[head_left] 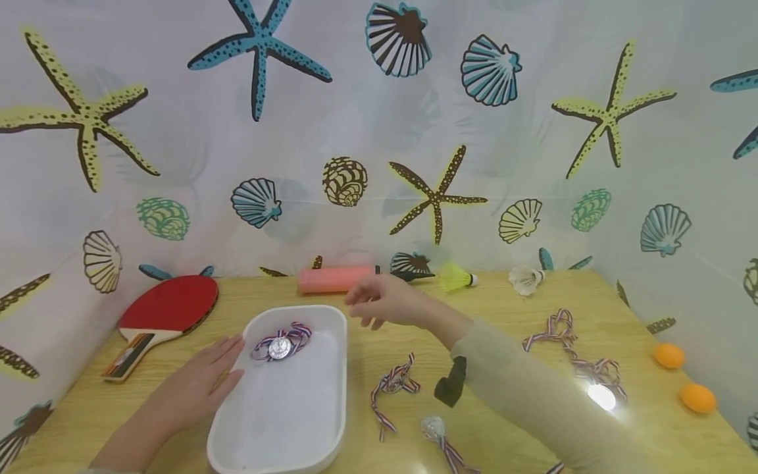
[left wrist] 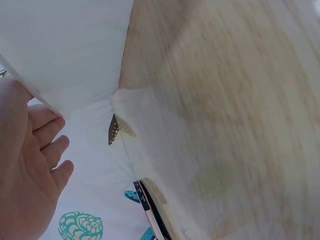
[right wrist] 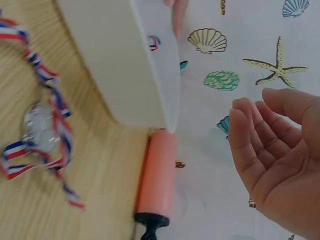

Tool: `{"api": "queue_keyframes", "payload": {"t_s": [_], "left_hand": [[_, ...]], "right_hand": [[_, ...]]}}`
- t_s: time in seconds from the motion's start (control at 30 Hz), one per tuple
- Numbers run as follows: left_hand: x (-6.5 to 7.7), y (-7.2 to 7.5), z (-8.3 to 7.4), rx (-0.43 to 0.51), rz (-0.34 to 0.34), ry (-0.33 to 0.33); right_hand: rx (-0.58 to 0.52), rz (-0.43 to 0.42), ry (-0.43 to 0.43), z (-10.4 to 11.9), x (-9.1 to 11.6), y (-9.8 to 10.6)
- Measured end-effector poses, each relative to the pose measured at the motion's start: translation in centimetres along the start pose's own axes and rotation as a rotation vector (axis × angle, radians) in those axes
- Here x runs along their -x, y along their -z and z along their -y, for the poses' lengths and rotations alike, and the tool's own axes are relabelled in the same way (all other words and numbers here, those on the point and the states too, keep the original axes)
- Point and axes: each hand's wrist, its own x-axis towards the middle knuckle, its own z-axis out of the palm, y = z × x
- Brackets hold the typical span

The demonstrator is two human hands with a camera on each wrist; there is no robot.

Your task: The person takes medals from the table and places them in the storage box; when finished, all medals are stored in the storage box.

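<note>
A white tray (head_left: 278, 421) stands on the wooden table with one silver medal (head_left: 279, 347) and its striped ribbon inside, near the far end. My left hand (head_left: 198, 382) rests on the tray's left rim, fingers fairly straight; the left wrist view shows the fingers (left wrist: 50, 137) by the rim. Above the table just past the tray's far right corner, my right hand (head_left: 385, 301) hovers with loosely bent fingers and holds nothing. Right of the tray lie a medal with a tangled ribbon (head_left: 393, 385) and another silver medal (head_left: 433, 429).
A red table tennis bat (head_left: 172, 306) lies at left. Along the back are a pink hand pump (head_left: 331, 279), a yellow shuttlecock (head_left: 454, 277) and a white shuttlecock (head_left: 524, 280). More ribboned medals (head_left: 601, 395) and two orange balls (head_left: 669, 355) lie at right. A patterned curtain (head_left: 355, 131) hangs behind.
</note>
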Motion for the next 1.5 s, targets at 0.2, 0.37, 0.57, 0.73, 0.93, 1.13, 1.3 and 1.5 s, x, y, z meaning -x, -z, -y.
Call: {"api": "queue_keyframes", "payload": {"t_s": [0.2, 0.37, 0.57, 0.73, 0.93, 1.13, 1.3, 1.5], "left_hand": [[0.2, 0.1, 0.1, 0.003, 0.022, 0.03], [0.2, 0.1, 0.1, 0.0, 0.033, 0.039], [0.2, 0.0, 0.0, 0.008, 0.029, 0.038], [0.2, 0.1, -0.1, 0.015, 0.034, 0.05], [0.2, 0.2, -0.2, 0.011, 0.031, 0.044], [0.1, 0.2, -0.3, 0.0, 0.035, 0.05], [0.0, 0.2, -0.3, -0.002, 0.035, 0.048], [0.1, 0.1, -0.2, -0.003, 0.028, 0.035]], "right_hand": [[0.088, 0.016, -0.024, -4.5, 2.0, -0.4], [0.191, 0.093, -0.066, -6.8, 2.9, -1.0], [0.354, 0.163, -0.065, -8.2, 3.5, -1.5], [0.454, 0.167, -0.055, -9.1, 3.9, -1.9], [0.47, 0.152, -0.056, -10.0, 3.9, -2.4], [0.519, 0.128, -0.02, -10.2, 3.8, -2.7], [0.547, 0.12, -0.016, -10.0, 3.7, -3.0], [0.555, 0.128, -0.021, -10.0, 3.6, -3.3]]}}
